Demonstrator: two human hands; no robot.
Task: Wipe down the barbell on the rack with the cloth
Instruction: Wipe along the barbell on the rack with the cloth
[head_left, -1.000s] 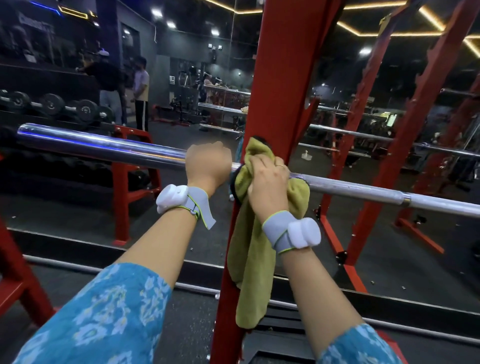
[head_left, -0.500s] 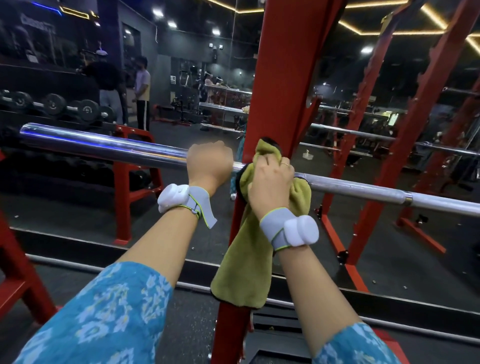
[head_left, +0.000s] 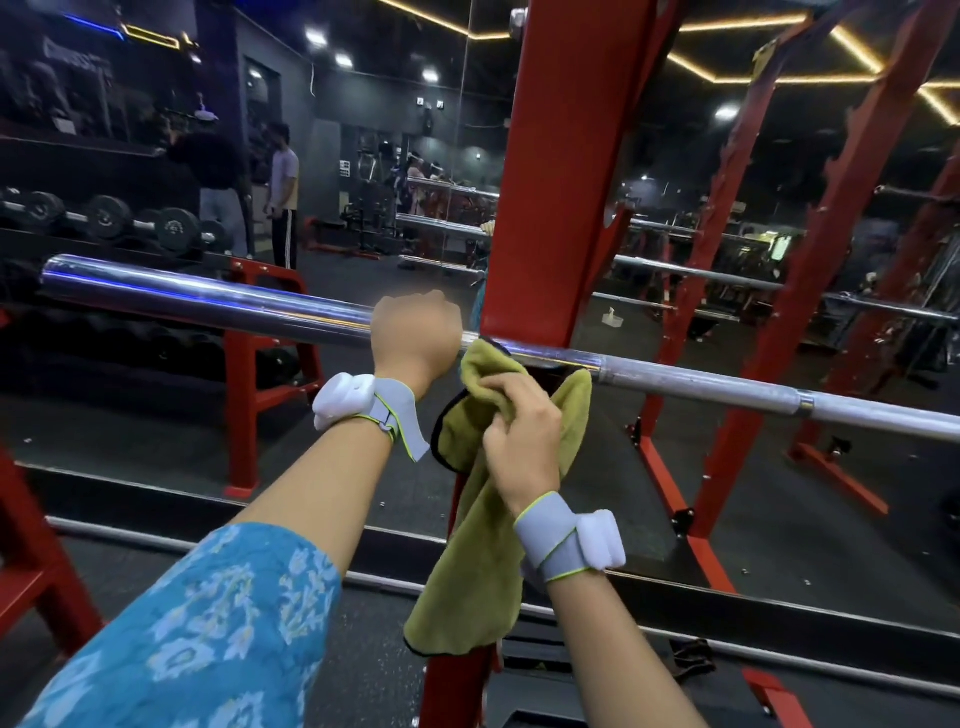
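- Head view: the left hand (head_left: 418, 338) kept its grip closed around the barbell (head_left: 208, 301), just left of the red rack (head_left: 561, 182) post, as it had a second before.
- The right hand (head_left: 519, 431) had come down off the bar, where it had pressed the cloth (head_left: 483, 545) half a second earlier. Now it hung below and nearer, fingers pinching a bunched fold.
- Only the cloth's top edge reached the bar beside the post; the rest hung loose down the upright.
- To my judgement this was a pause to regather the cloth, so the wiping stood interrupted, with the long stretch to the right probably left to do.
- The barbell lay across the rack: a thick, mirror-bright chrome sleeve at left, a thinner, duller grey shaft at right.
- The cloth looked soft and fleecy, olive-green with dark edging; the rack's red paint was chipped on the far posts.
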